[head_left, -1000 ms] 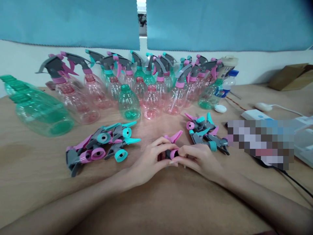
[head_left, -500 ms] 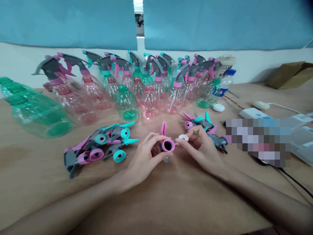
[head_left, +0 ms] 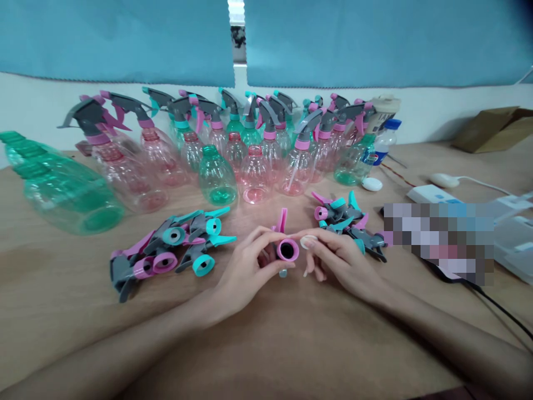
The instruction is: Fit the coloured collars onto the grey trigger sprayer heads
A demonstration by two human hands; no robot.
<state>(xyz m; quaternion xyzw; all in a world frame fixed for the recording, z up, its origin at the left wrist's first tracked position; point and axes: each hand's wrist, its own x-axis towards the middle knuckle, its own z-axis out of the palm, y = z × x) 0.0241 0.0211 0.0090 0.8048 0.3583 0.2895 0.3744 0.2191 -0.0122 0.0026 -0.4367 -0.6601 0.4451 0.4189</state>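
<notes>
Between the thumb and fingers of my left hand (head_left: 254, 258) is a pink and grey spray trigger head (head_left: 287, 250). Its round pink collar faces me, dark inside, and the pink lever points away. My right hand (head_left: 337, 255), just to the right, pinches a small white washer (head_left: 308, 241) between thumb and fingers. The washer is close to the collar but apart from it. Several loose trigger heads (head_left: 172, 236) in teal, pink and grey lie left of my left hand. Another pile of trigger heads (head_left: 350, 214) lies beyond my right hand, which partly hides it.
Rows of pink and green spray bottles (head_left: 256, 180) stand at the back, many with trigger heads on. Green bottles (head_left: 70, 189) lie nested at the left. A blue-capped bottle (head_left: 385, 143), a cardboard box (head_left: 493, 129) and a white power strip (head_left: 433, 194) are at the right.
My right hand has turned the washer in its fingers, tilting it more upright, and its lower fingers have spread out below. The left hand's trigger head has shifted very slightly to the right.
</notes>
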